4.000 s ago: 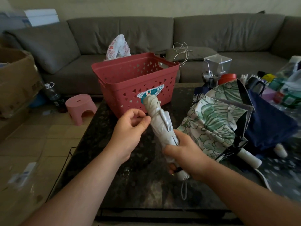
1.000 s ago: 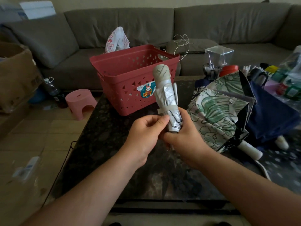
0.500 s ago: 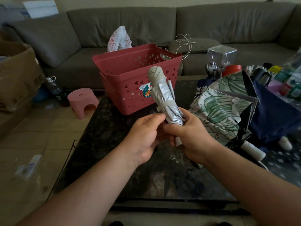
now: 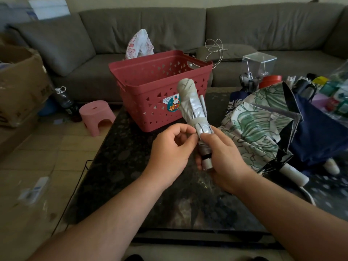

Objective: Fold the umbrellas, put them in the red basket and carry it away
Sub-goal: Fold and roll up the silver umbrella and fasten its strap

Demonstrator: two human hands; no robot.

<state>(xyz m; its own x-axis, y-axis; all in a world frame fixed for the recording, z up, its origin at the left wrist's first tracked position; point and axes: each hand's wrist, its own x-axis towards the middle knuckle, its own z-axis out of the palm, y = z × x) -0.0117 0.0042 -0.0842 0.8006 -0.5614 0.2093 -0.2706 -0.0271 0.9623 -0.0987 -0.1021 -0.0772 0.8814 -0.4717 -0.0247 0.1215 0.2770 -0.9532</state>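
Just in front of the red basket (image 4: 160, 87), above the worktop (image 4: 120, 166), the silver umbrella (image 4: 194, 108) stands tilted, right hand (image 4: 224, 157) clamped on its handle end, left hand (image 4: 169, 153) pinching its strap. It looks light, with slippery soft folds over a stiff core, so the firm handle seems the best hold

Basket (image 4: 150, 102) on table (image 4: 116, 166), umbrellas (image 4: 259, 129) right, sofa (image 4: 169, 25) behind

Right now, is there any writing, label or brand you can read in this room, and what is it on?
Nothing here reads clearly.
Sticker on the red basket: a cartoon picture, any lettering too small to read.
Navy cloth behind the leaf-print umbrella: large white characters, partly hidden, not legible.
White bag on the sofa: red printed marks, too blurred.
Cardboard box: dark print, blurred.
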